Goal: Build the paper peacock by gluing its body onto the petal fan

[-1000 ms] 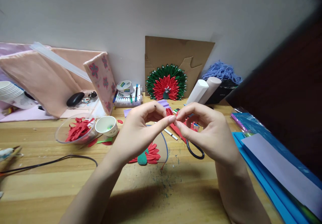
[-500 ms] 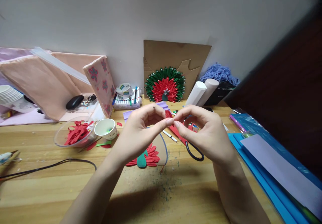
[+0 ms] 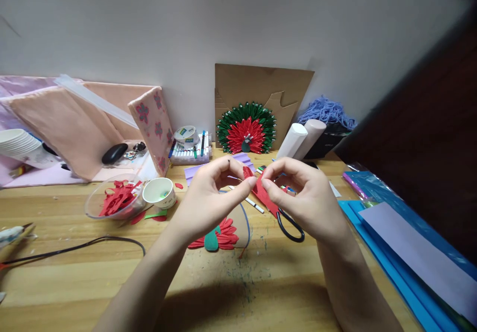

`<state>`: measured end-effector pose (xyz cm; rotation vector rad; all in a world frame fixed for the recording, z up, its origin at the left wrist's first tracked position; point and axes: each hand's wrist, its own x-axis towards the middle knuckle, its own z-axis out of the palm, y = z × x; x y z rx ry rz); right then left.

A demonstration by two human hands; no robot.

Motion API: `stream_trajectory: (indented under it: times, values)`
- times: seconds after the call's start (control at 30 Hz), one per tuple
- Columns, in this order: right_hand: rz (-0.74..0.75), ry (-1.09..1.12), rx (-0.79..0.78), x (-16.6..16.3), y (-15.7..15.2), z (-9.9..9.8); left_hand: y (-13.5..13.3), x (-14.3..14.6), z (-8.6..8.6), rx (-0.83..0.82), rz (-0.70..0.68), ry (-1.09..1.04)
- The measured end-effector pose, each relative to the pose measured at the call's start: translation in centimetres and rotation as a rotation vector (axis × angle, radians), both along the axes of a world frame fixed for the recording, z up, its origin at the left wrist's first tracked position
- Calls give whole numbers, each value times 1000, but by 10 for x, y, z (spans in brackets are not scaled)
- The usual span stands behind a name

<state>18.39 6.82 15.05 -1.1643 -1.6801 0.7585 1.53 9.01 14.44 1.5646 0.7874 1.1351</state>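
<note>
My left hand (image 3: 212, 193) is closed in a pinch on a small folded red petal piece (image 3: 247, 172), whose tip shows above the thumb. Close beside it, my right hand (image 3: 298, 193) is pinched, thumb against index finger; what lies in that pinch is too small to make out. Beyond and below the fingertips is a flat red sheet (image 3: 269, 202), partly hidden by the right hand. Black-handled scissors (image 3: 292, 231) lie under the right hand. Below the left hand, a cardboard piece (image 3: 243, 225) carries red petals (image 3: 227, 236) and a green body shape (image 3: 211, 241).
A clear bowl (image 3: 89, 211) of red strips and a paper cup (image 3: 158, 193) stand left. A glue gun (image 3: 15, 233) with a black cord (image 3: 93, 242) lies far left. At the back, a finished peacock (image 3: 246, 128) leans on cardboard (image 3: 261, 81). Blue sheets (image 3: 372, 242) lie right.
My fingertips, touching before, are now slightly apart, the right ones having shifted right. The red petal piece stays in my left hand. The whole view has shifted slightly.
</note>
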Motion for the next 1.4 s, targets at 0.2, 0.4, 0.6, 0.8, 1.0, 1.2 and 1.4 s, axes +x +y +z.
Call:
stream_trajectory:
  times: [0.2,0.4,0.6,0.8,1.0,1.2,1.4]
  values:
    - [61,25,-87,-2,0,-3,0,0,-1,-11,13,-50]
    - [75,48,-75,0,2,-4,1,-2,0,-47,-18,-58]
    - [128,93,-109,1,3,-3,0,-4,1,-46,-38,-43]
    - [148,125,-121,0,3,-3,0,-3,1,-28,-2,-34]
    - [200,142,-183,0,4,-2,0,-2,1,-13,-27,-35]
    - [250,217,-243,3,7,-3,-1,-4,1,-69,-59,-59]
    - [264,295,-279,6,9,-4,1,-3,1,-138,-40,-107]
